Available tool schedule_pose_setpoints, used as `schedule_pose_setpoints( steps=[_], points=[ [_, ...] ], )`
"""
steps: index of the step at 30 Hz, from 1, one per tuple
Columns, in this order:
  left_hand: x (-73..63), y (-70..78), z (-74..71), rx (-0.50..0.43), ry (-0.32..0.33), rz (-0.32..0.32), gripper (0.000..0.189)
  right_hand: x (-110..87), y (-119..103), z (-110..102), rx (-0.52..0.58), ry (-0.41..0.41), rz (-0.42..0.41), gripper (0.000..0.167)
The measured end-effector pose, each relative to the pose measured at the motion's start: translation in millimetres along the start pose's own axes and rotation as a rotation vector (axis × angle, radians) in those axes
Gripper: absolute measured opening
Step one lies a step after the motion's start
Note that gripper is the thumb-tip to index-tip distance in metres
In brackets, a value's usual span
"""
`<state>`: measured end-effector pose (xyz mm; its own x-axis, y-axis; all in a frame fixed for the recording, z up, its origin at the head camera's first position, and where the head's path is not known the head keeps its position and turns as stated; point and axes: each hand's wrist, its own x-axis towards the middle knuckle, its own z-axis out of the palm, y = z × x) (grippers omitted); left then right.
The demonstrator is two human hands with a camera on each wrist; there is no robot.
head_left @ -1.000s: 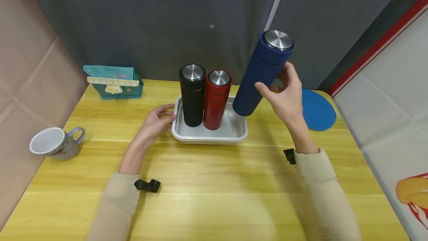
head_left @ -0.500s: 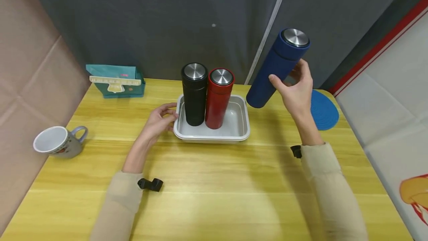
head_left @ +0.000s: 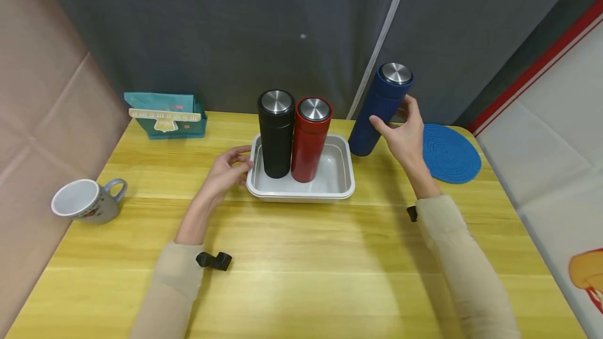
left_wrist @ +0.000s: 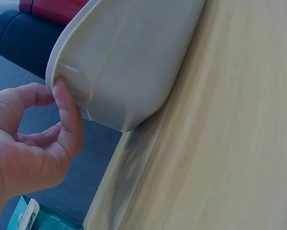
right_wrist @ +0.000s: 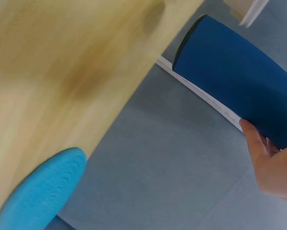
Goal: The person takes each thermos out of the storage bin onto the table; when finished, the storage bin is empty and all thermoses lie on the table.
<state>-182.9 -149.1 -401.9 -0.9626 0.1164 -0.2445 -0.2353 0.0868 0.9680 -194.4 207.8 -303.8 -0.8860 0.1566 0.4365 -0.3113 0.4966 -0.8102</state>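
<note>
In the head view a black thermos and a red thermos stand side by side in a pale rectangular tray, both toward its left half. My left hand pinches the tray's left rim between thumb and finger, as the left wrist view of the tray shows. My right hand grips a blue thermos around its side, just right of the tray. That thermos leans with its steel lid to the right. Its base hangs off the table surface in the right wrist view.
To the right of the blue thermos lies a round blue mat. A teal bag with a cream clip stands at the back left. A patterned mug sits by the left edge of the wooden table. A dark partition rises behind.
The blue thermos has gone from over the tray's right end to beyond it on the right, then come lower and slightly back left. My left hand keeps hold of the rim.
</note>
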Motion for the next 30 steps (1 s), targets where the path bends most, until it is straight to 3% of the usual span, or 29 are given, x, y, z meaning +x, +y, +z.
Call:
schedule_pose_setpoints(
  steps=[7, 16, 30],
  points=[
    [-1.1, -1.3, -0.9, -0.004, 0.004, 0.006, 0.050, 2.9, 10, 7, -0.019, -0.030, 0.053, 0.062],
    [-1.6, -2.0, -0.2, -0.005, 0.000, 0.004, 0.051, 19.3, 62, 16, -0.024, -0.027, 0.065, 0.069],
    [1.2, -4.0, -1.2, -0.020, -0.009, 0.008, 0.052, 32.7, 70, 23, 0.008, -0.001, 0.103, 0.069]
  ],
)
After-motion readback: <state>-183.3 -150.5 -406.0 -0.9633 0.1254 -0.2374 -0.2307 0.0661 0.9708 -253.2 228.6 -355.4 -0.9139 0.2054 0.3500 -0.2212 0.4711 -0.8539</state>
